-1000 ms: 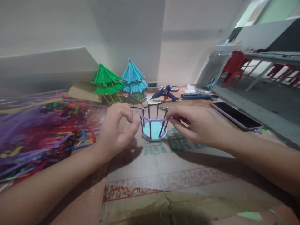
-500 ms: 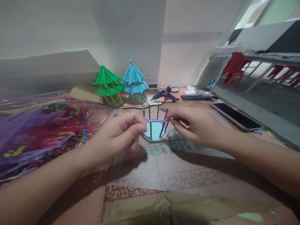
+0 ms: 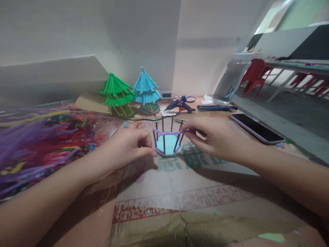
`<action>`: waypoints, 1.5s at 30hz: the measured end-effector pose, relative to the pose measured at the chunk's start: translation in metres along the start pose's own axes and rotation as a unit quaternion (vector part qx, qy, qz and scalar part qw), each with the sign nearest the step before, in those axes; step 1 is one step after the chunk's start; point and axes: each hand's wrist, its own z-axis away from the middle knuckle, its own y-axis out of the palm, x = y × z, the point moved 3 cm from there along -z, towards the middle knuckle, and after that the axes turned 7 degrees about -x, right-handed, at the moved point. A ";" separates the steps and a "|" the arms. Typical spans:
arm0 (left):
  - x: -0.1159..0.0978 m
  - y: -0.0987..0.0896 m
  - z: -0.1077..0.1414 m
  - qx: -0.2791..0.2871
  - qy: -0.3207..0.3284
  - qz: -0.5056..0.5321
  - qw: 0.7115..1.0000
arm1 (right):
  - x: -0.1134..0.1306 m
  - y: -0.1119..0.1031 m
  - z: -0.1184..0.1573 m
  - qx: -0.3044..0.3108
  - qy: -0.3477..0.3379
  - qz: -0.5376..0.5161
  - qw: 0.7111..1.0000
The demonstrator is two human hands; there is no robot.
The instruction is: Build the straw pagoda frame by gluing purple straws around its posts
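Note:
On the cardboard stands a small frame: a light-blue base (image 3: pixel 168 143) edged in purple, with several upright dark sticks (image 3: pixel 165 143). A fuzzy purple pipe cleaner (image 3: pixel 169 132) runs around the sticks above the base. At the frame's right side, my right hand (image 3: pixel 212 137) pinches the loose end of this pipe cleaner between thumb and fingers. My left hand (image 3: pixel 131 145) is beside the left edge of the base, fingers bent and apart from the thumb, nothing visible between them. Whether the thumb tip touches the base is unclear.
Behind stand green (image 3: pixel 118 91) and blue (image 3: pixel 146 87) pipe-cleaner pavilions, a glue gun (image 3: pixel 180 104) with a cord, and a utility knife (image 3: pixel 217 108). A phone (image 3: pixel 257 128) and water bottle (image 3: pixel 230 82) are right. Colourful pipe cleaners (image 3: pixel 46 137) pile up left.
My left hand has drawn back and down from the frame's left sticks, uncovering that side and the pipe cleaner there. My right hand keeps its pinch. The view has shifted slightly.

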 end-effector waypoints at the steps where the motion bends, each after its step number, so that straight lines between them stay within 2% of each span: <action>1: 0.000 0.001 0.001 0.013 -0.010 -0.022 1.000 | 0.000 0.000 0.000 -0.001 0.001 0.000 1.000; 4: -0.001 0.002 0.003 0.023 -0.028 -0.071 0.997 | -0.002 0.001 -0.001 -0.008 0.003 0.000 1.000; 10: -0.005 0.002 0.002 0.027 -0.006 -0.099 0.995 | -0.003 0.002 -0.001 -0.016 0.002 0.005 1.000; 15: -0.008 0.002 0.001 0.047 -0.029 -0.138 0.989 | -0.002 0.002 -0.001 0.005 0.010 0.001 1.000; 20: 0.013 0.010 0.003 0.113 -0.023 -0.161 0.980 | -0.004 -0.002 -0.003 0.033 0.013 0.006 0.999; 22: 0.026 0.014 0.001 0.118 -0.029 -0.160 0.980 | -0.008 -0.008 -0.004 0.044 0.021 0.014 0.999; 26: 0.042 0.018 -0.007 0.118 -0.043 -0.186 0.974 | -0.028 -0.035 -0.007 0.048 0.087 0.010 0.995; 29: 0.042 0.017 -0.011 0.120 -0.053 -0.223 0.966 | -0.053 -0.057 -0.008 0.034 0.167 0.008 0.985; 31: 0.038 0.014 -0.011 0.112 -0.051 -0.252 0.960 | -0.072 -0.062 -0.008 0.048 0.212 0.015 0.976; 34: 0.031 0.004 -0.009 0.059 -0.053 -0.308 0.948 | -0.097 -0.052 -0.005 0.100 0.242 0.019 0.965; 37: 0.022 -0.013 -0.005 -0.023 -0.054 -0.318 0.946 | -0.114 -0.037 -0.004 0.130 0.228 0.032 0.964; 39: 0.015 -0.024 -0.002 -0.078 -0.033 -0.297 0.951 | -0.117 -0.034 -0.004 0.134 0.209 0.027 0.968; 42: 0.000 -0.037 0.004 -0.165 0.009 -0.275 0.947 | -0.104 -0.039 -0.004 0.140 0.170 -0.005 0.975; 45: -0.022 -0.046 0.006 -0.210 0.055 -0.281 0.935 | -0.068 -0.044 -0.001 0.163 0.127 -0.049 0.977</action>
